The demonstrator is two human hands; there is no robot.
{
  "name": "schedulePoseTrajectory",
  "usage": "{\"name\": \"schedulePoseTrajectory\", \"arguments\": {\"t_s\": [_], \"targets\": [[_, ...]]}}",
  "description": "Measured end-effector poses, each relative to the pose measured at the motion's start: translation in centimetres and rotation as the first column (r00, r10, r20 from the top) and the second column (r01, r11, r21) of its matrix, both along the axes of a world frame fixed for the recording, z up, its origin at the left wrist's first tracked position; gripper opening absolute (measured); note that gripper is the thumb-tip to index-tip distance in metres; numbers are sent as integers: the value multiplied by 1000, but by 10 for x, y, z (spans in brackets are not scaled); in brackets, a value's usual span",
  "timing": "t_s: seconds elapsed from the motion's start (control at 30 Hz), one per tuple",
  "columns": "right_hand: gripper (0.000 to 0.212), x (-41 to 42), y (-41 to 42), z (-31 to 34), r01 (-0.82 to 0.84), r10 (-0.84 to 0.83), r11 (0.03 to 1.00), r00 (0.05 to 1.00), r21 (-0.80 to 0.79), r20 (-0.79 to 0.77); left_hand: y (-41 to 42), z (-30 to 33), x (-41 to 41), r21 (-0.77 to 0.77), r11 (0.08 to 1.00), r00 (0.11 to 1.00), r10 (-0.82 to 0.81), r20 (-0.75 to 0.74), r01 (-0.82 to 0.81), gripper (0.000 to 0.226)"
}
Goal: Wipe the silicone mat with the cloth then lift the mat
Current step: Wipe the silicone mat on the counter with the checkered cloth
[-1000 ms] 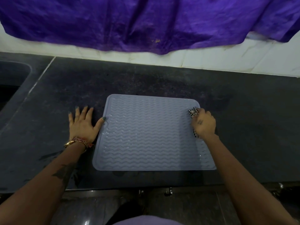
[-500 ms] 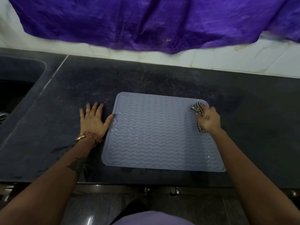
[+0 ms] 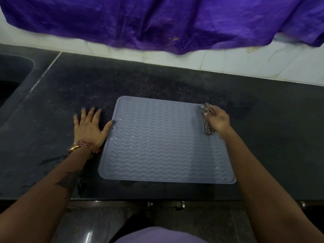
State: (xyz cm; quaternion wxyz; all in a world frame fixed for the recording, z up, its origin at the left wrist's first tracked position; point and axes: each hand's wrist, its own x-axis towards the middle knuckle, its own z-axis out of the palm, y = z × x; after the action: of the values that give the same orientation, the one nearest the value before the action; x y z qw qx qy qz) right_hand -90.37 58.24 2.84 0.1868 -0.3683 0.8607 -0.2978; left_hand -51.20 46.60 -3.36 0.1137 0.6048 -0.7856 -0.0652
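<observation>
Grey silicone mat (image 3: 163,142) lies flat on the dark stone counter (image 3: 273,137). Right hand (image 3: 218,120) grips the bunched checked cloth (image 3: 206,118) at the mat's far right corner. Left hand (image 3: 88,128) lies flat, fingers spread, thumb touching the mat's left edge. Purple fabric (image 3: 157,20) hangs behind; sink (image 3: 12,79) at left.

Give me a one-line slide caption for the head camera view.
Right hand grips checkered cloth at silicone mat's far right corner; left hand lies flat on dark counter, thumb on mat's edge.
</observation>
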Motion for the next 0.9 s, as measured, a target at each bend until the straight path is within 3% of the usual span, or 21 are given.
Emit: {"name": "schedulePoseTrajectory", "arguments": {"t_s": [0.07, 0.13, 0.23, 0.4, 0.5, 0.57, 0.6, 0.67, 0.77, 0.9], "targets": [[39, -20, 10, 7, 147, -128, 981, 982, -128, 141, -1, -1, 0, 0, 1000, 1000, 3, 0, -3, 95], [40, -30, 16, 2, 206, -207, 976, 978, -71, -12, -2, -2, 0, 0, 1000, 1000, 6, 2, -6, 94], [51, -13, 13, -10, 132, -77, 973, 959, 189, -272, -2, -3, -1, -14, 1000, 1000, 8, 15, -8, 93], [47, 18, -9, -9, 68, 14, 978, 919, 195, -394, -3, -3, 0, -14, 1000, 1000, 8, 28, -7, 93], [43, 17, -9, -5, -60, 71, 997, 968, 55, -240, -3, -3, 0, -12, 1000, 1000, 4, 20, -4, 94], [41, 5, -6, 2, 79, -86, 992, 993, -95, -79, -2, -3, 0, -14, 1000, 1000, 7, 18, -7, 95], [41, -2, -4, 4, 190, -200, 973, 977, -132, -69, -2, -3, 0, -15, 1000, 1000, 11, 14, -11, 95], [45, -7, 0, 3, 294, -291, 956, 934, -19, -207, -1, -2, 0, -15, 1000, 1000, 15, 4, -15, 95], [55, 5, -4, -6, 229, -128, 940, 922, 252, -365, -1, -1, -1, -9, 1000, 1000, 17, 2, -17, 95], [53, 13, -19, -6, 119, -19, 964, 923, 239, -383, -1, -1, -1, -6, 1000, 1000, 19, -3, -19, 96]]}}
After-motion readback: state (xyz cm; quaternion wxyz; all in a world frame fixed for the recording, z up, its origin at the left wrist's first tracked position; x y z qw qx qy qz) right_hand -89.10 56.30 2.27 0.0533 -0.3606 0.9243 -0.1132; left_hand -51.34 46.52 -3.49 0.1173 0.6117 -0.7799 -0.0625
